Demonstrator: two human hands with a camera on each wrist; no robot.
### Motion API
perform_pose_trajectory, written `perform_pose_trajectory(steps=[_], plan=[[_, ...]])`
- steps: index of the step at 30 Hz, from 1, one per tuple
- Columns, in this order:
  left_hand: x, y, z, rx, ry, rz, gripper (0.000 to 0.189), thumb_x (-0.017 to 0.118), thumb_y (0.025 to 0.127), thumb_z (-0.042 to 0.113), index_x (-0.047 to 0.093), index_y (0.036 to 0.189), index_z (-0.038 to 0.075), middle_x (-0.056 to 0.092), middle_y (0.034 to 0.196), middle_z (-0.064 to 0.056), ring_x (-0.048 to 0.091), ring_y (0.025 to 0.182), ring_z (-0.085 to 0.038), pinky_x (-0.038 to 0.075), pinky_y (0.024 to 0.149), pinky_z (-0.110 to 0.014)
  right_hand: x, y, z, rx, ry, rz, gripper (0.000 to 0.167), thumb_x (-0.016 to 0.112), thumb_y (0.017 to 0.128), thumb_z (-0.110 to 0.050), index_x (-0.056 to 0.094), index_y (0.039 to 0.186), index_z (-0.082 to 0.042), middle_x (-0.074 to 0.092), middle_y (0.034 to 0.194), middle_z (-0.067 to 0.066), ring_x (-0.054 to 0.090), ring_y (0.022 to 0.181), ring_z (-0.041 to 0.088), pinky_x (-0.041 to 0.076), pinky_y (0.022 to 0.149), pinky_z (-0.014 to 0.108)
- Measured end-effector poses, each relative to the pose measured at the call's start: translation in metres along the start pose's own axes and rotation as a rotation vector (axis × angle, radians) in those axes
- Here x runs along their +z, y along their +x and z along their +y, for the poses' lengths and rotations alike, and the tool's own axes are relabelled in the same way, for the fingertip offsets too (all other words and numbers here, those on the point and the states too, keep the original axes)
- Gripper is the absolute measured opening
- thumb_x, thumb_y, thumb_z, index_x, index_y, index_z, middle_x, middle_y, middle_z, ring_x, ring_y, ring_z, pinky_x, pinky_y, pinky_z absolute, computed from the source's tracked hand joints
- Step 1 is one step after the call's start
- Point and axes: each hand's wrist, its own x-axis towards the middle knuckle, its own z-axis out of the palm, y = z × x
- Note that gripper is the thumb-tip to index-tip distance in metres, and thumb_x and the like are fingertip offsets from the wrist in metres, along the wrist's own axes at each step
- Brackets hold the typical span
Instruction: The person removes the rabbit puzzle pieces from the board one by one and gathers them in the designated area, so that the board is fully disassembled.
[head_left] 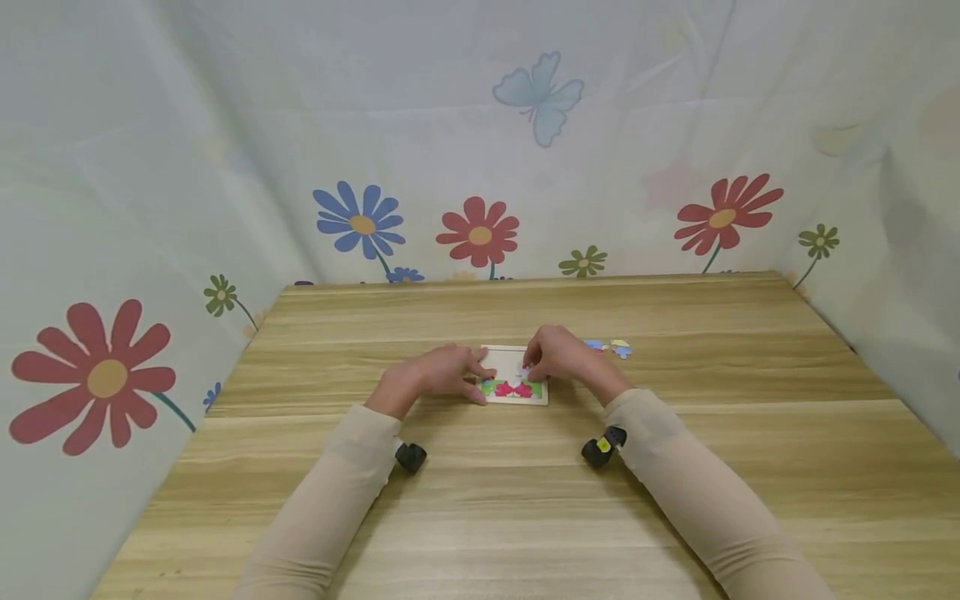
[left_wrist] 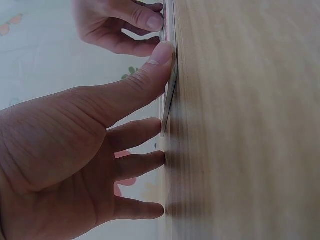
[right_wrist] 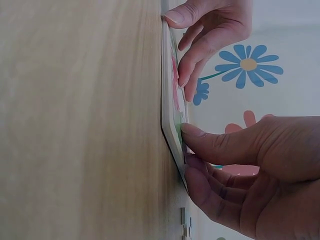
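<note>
A shallow wooden puzzle board [head_left: 501, 358] lies on the table, its near part filled with green and red flower pieces [head_left: 513, 389]. My left hand [head_left: 448, 371] rests at the board's left edge. Its thumb is at the near corner and the other fingers are spread, some reaching over the board. Over the board's right side, my right hand [head_left: 558, 354] pinches a small pale jigsaw piece [head_left: 524, 372] between thumb and fingertips, close above the surface. Most of that piece is hidden by the fingers. In the right wrist view, the right thumb [right_wrist: 197, 136] overlaps the board's green area.
Loose blue and yellow jigsaw pieces [head_left: 619, 348] lie behind the right hand, to the right of the board. The wood-grain table [head_left: 480, 500] ends at the back against a flower-printed cloth [head_left: 420, 125]. Small black wrist cameras [head_left: 411, 457] hang below both sleeves.
</note>
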Motion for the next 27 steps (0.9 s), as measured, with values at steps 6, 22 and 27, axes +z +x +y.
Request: perform_pose_trajectory(steps=[6,22,27], plan=[[0.000,0.000,-0.001,0.014,0.015,0.005,0.058,0.079,0.086,0.035,0.061,0.138,0.019,0.034,0.158,-0.013,0.038,0.142,-0.030,0.031,0.115,-0.043,0.000,0.001,-0.001,-0.005,-0.003,0.029,0.014,0.082,0.082,-0.004,0.073,0.093,-0.002,0.067,0.085,0.007,0.060,0.067,0.014,0.049,0.058,0.023],[0.002,0.003,-0.005,0.016,0.006,0.009,0.057,0.079,0.085,0.037,0.062,0.137,0.020,0.034,0.158,-0.012,0.038,0.143,-0.027,0.031,0.116,-0.041,-0.008,-0.005,-0.002,-0.004,0.094,-0.022,0.008,0.074,0.087,0.003,0.066,0.090,0.001,0.068,0.078,0.010,0.068,0.063,0.022,0.050,0.056,0.023],[0.001,0.003,-0.004,0.014,0.010,0.004,0.058,0.079,0.085,0.037,0.061,0.137,0.021,0.034,0.158,-0.011,0.037,0.143,-0.027,0.031,0.116,-0.041,-0.013,-0.008,0.000,-0.018,0.125,0.006,0.006,0.072,0.089,0.002,0.068,0.094,0.001,0.069,0.080,0.011,0.068,0.061,0.022,0.053,0.057,0.028]])
